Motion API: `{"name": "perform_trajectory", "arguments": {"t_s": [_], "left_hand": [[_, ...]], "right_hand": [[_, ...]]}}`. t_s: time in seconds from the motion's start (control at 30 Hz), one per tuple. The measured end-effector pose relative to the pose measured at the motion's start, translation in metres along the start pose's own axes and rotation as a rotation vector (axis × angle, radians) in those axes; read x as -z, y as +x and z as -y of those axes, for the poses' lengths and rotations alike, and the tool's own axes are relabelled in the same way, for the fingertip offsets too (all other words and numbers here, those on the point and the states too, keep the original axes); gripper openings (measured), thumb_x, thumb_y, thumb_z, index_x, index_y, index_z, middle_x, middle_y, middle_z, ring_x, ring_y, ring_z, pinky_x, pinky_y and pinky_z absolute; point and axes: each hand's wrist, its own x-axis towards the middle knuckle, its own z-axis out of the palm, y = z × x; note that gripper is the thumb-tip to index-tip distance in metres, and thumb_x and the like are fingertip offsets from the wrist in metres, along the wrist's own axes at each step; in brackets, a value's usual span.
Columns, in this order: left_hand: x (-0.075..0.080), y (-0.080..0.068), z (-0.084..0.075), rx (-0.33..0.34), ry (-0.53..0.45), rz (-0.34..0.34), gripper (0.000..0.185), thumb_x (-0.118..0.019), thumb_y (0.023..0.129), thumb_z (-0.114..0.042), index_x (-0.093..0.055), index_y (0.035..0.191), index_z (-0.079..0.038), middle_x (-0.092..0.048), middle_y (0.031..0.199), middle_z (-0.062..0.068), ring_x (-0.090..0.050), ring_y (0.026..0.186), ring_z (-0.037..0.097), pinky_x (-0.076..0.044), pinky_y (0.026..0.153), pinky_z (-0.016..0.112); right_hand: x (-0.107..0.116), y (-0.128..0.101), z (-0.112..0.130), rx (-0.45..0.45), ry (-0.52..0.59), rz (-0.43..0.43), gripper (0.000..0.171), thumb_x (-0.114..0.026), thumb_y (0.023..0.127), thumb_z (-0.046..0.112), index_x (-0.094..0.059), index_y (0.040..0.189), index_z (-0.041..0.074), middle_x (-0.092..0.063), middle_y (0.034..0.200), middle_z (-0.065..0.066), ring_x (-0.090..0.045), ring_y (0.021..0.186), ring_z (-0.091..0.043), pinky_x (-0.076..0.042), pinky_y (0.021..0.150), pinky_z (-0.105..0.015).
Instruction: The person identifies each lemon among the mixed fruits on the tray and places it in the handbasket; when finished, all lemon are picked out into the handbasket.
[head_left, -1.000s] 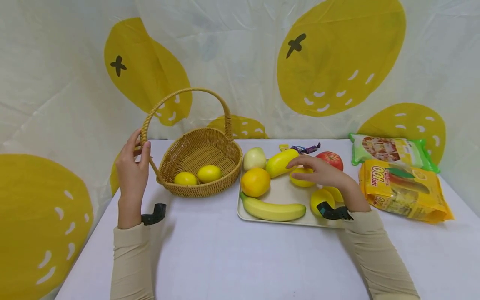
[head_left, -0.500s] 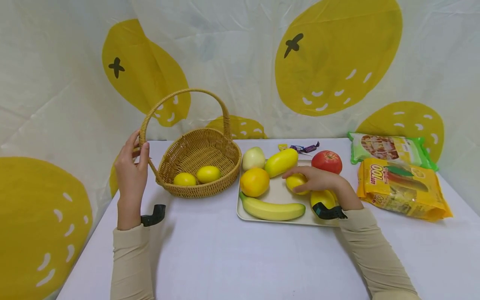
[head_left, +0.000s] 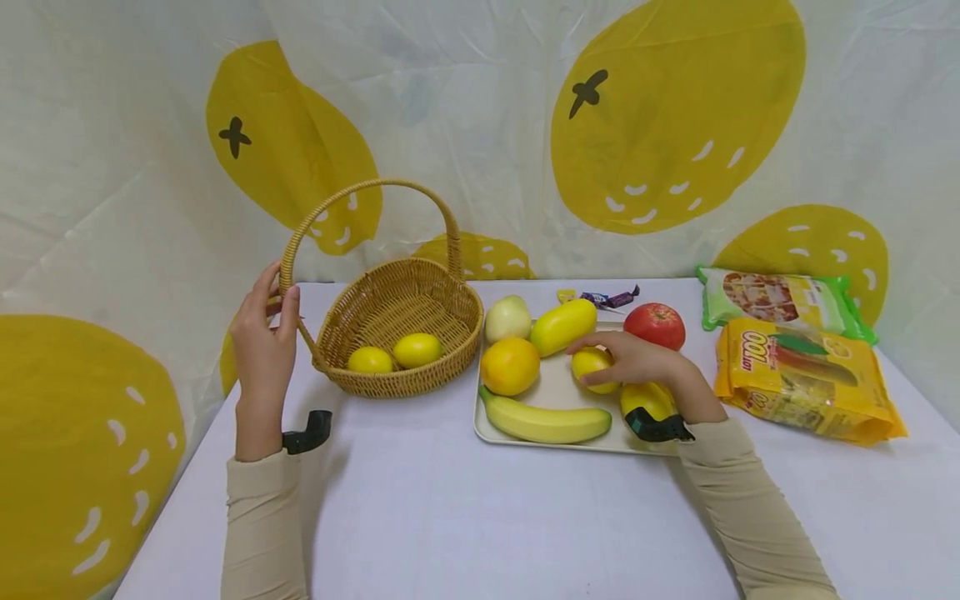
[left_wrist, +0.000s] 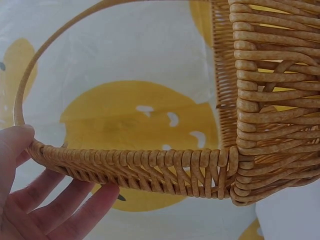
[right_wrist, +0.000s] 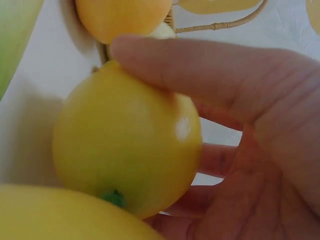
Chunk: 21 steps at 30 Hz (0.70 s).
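Note:
My left hand holds the left side of the wicker basket's handle, thumb on one side and fingers on the other. Two lemons lie in the front of the basket. Over the cream tray, my right hand grips a lemon. In the right wrist view, its thumb presses across the top of that lemon while the other fingers wrap behind. Another yellow fruit sits under my right wrist, partly hidden by the wrist camera.
A banana, an orange, a pale round fruit and a long yellow fruit share the tray. A red fruit sits at its back right. Wrapped candies lie behind; two snack bags stand right.
My right hand has come down and slightly left onto the lemon, and its fingers have closed round it. The left hand stays at the basket handle.

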Motion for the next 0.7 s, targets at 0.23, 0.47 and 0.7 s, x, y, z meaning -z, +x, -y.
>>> {"name": "perform_trajectory", "arguments": {"t_s": [0.23,0.47,0.7], "left_hand": [[-0.001,0.001,0.0,0.01,0.013,-0.007,0.046,-0.053,0.101,-0.035,-0.05,0.144,-0.021,-0.065,0.119,0.016,-0.066,0.101,0.032,-0.056,0.085,0.043],[-0.002,0.001,-0.001,0.01,0.002,0.005,0.046,-0.053,0.101,-0.035,-0.048,0.145,-0.022,-0.064,0.121,0.016,-0.066,0.102,0.032,-0.055,0.084,0.051],[-0.001,0.0,-0.002,0.033,0.001,0.006,0.046,-0.052,0.101,-0.036,-0.048,0.145,-0.023,-0.064,0.121,0.016,-0.065,0.104,0.032,-0.054,0.086,0.052]], "right_hand": [[0.004,0.0,0.019,0.114,0.116,-0.13,0.05,-0.075,0.087,0.023,-0.058,0.132,0.007,-0.057,0.133,-0.012,-0.05,0.115,-0.031,-0.041,0.1,-0.056],[-0.002,0.012,0.046,0.145,0.269,-0.238,0.052,-0.074,0.088,0.021,-0.056,0.135,0.01,-0.051,0.138,-0.011,-0.055,0.111,-0.03,-0.049,0.093,-0.045],[-0.016,0.041,0.08,0.108,0.42,-0.236,0.056,-0.072,0.089,0.024,-0.05,0.14,0.012,-0.051,0.135,-0.011,-0.058,0.105,-0.032,-0.054,0.081,-0.036]]}}
